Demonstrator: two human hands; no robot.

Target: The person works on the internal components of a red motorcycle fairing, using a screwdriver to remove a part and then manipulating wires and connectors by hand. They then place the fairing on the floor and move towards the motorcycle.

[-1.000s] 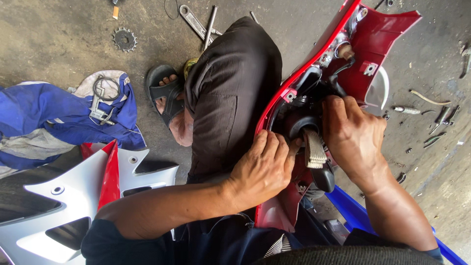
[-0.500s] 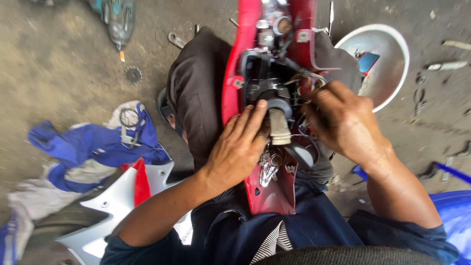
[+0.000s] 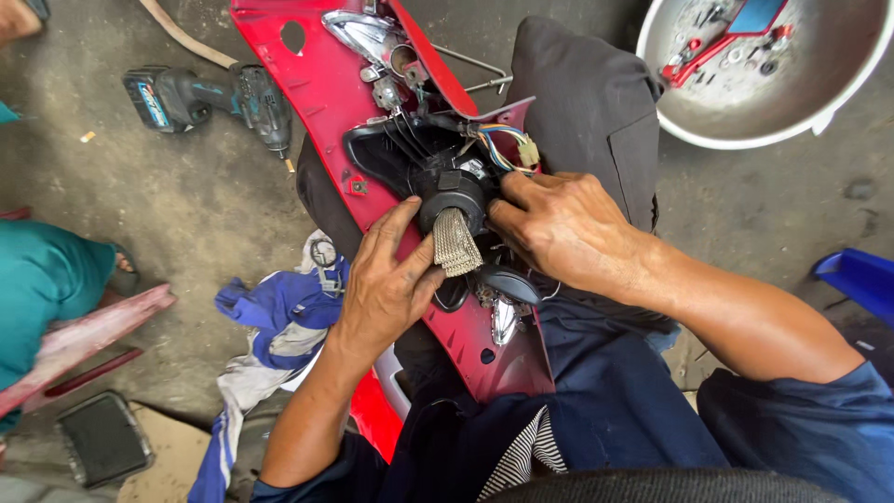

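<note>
Red motorcycle fairing panel [image 3: 321, 88] lies inner side up across the seated person's lap. Left hand [image 3: 386, 284] rests on the panel, its grip pinching a strip of woven metal mesh [image 3: 456, 244] under the round black headlamp socket [image 3: 452, 191]. Right hand [image 3: 563, 228] bears on the socket's right side, fingers curled narrow against it. Coloured wires with connector [image 3: 526, 149] just above. Cordless drill [image 3: 209, 98] on concrete floor [image 3: 186, 205]; metal bowl [image 3: 792, 121] of small parts at upper right.

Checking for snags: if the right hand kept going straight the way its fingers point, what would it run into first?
The right hand points left, so it would probably first meet the black round socket on the red fairing panel, which its fingertips already seem to touch. Depth is unclear.
</note>
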